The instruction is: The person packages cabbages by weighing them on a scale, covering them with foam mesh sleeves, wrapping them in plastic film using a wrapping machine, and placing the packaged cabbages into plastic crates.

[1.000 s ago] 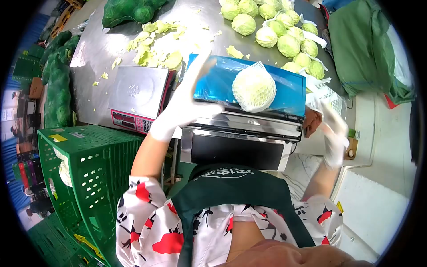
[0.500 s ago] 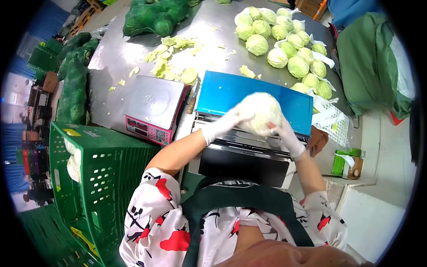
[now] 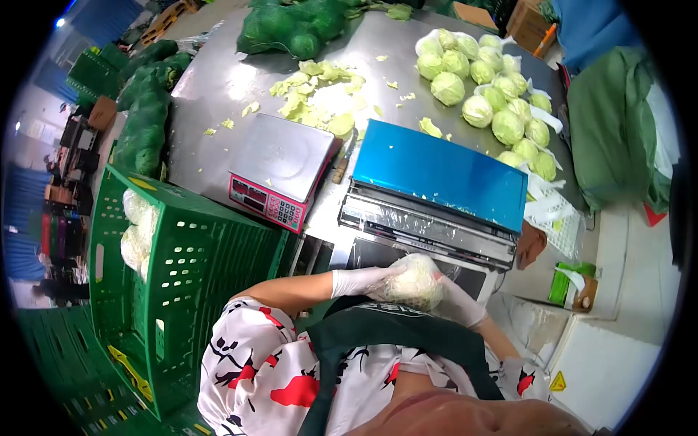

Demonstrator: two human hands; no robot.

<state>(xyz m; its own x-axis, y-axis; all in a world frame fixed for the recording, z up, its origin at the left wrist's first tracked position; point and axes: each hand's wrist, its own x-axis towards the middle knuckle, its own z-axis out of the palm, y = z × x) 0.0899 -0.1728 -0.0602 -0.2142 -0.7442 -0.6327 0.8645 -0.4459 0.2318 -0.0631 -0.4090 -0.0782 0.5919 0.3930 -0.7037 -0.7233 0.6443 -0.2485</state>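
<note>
Head view: the cabbage (image 3: 413,280), in a pale wrapping, sits just below the centre of the frame, between the apron (image 3: 392,330) and the wrapper (image 3: 440,174).
Left hand (image 3: 369,282): white-gloved, grasping the cabbage from its left side; the fingertips are hard to make out.
Right hand (image 3: 458,296): also gloved, grasping the cabbage's right side, fingers partly hidden.
Wrapper: right of centre, its blue top tilted in the frame and dotted with small scraps.
Scale (image 3: 291,154): left of the wrapper, near a wooden handle (image 3: 339,171).
Crate (image 3: 185,291): green, left of the frame, with pale wrapped heads (image 3: 139,236) inside.
Table (image 3: 207,98): leaf scraps (image 3: 320,94) at upper centre, a green net bag (image 3: 298,27) beyond them, bare-looking cabbages (image 3: 507,127) clustered at upper right.
Green cloth (image 3: 611,123): upper right edge, beside the table.
</note>
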